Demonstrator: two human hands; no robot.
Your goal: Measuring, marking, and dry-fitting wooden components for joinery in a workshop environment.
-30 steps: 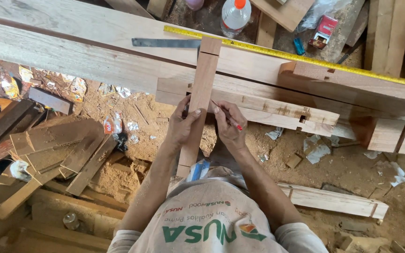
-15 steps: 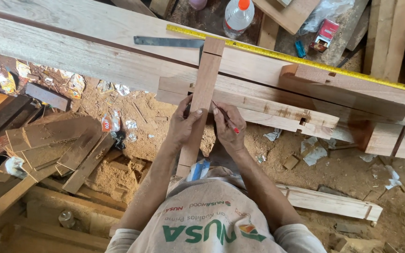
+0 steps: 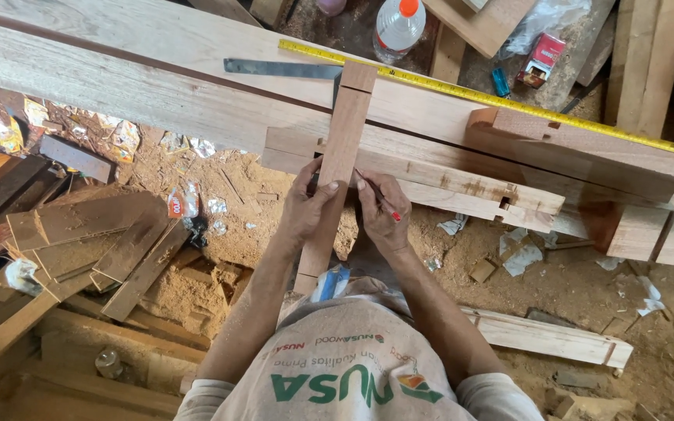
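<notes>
Fingers of the left hand (image 3: 308, 204) clasp the upright wooden slat (image 3: 335, 175); the right hand (image 3: 384, 212) pinches a red-ended pencil (image 3: 377, 195), its tip hidden. At frame top, the yellow tape measure (image 3: 509, 101) and plastic bottle (image 3: 398, 27) lie cut off.

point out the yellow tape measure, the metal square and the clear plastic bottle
yellow tape measure (image 3: 509, 102), head view, middle of the tape stretched along the plank
metal square (image 3: 278, 68), head view, flat steel blade
clear plastic bottle (image 3: 397, 27), head view, shoulder below the orange cap
</notes>
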